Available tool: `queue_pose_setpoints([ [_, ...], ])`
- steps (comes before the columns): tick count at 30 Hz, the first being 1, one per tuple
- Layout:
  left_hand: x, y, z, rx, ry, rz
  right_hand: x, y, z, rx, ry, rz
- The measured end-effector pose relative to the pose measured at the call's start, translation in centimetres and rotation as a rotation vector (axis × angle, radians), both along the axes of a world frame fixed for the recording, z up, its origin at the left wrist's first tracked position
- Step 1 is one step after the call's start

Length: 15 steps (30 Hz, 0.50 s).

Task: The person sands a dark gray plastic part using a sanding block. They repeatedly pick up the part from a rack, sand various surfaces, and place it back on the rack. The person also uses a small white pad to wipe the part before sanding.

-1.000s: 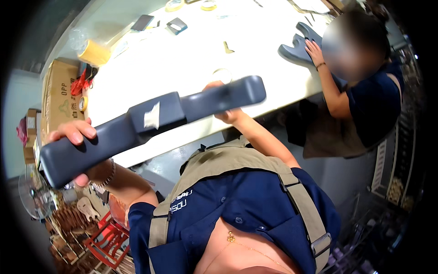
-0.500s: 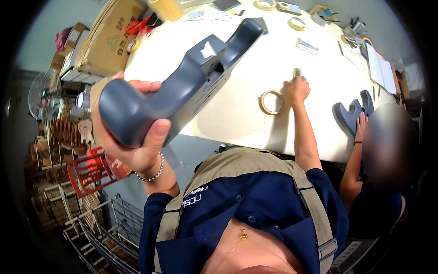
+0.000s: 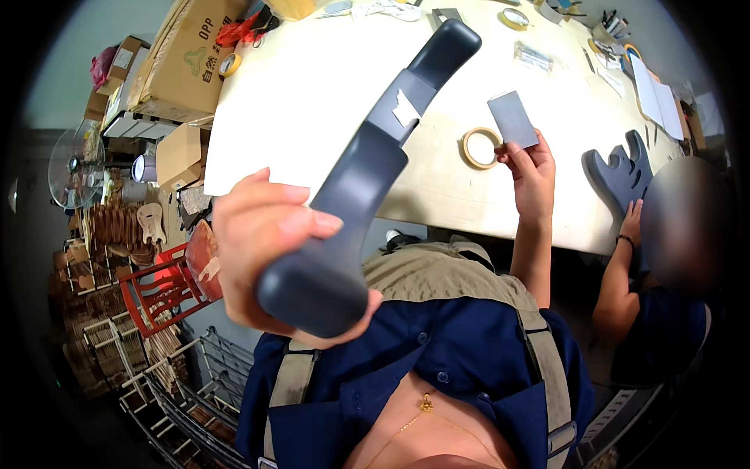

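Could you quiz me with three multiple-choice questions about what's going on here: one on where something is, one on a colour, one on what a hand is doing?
1. Where does the roll of tape lie?
A. on the pale table, just left of the right hand
B. on the red rack
C. on the cardboard box

2. What colour is the long curved part?
A. bright yellow
B. dark grey-blue
C. white

3. What is the right hand doing?
A. resting flat and empty on the table
B. holding up a small grey rectangular block in its fingers
C. gripping the tape roll

Answers: 1 A, the tan ring sits on the tabletop beside the raised hand. 2 B, the piece gripped at its near end by the left hand is dark grey-blue throughout. 3 B, the fingertips pinch the block's lower edge.
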<state>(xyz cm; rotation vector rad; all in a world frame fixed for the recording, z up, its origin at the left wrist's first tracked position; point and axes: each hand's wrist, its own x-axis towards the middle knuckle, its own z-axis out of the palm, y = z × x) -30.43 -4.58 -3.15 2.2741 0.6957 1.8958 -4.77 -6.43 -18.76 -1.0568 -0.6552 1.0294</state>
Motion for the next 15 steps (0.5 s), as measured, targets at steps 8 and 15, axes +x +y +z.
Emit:
queue_pose_setpoints([
  [8, -2.6, -2.8, 0.2, 0.06, 0.445, -0.105, -3.2, -5.8, 5.1, 0.081, 0.088, 0.126],
  [15, -3.6, -3.2, -0.7, 0.079, 0.391, -0.115, -7.5, -8.1, 8.7, 0.173, -0.121, 0.111],
])
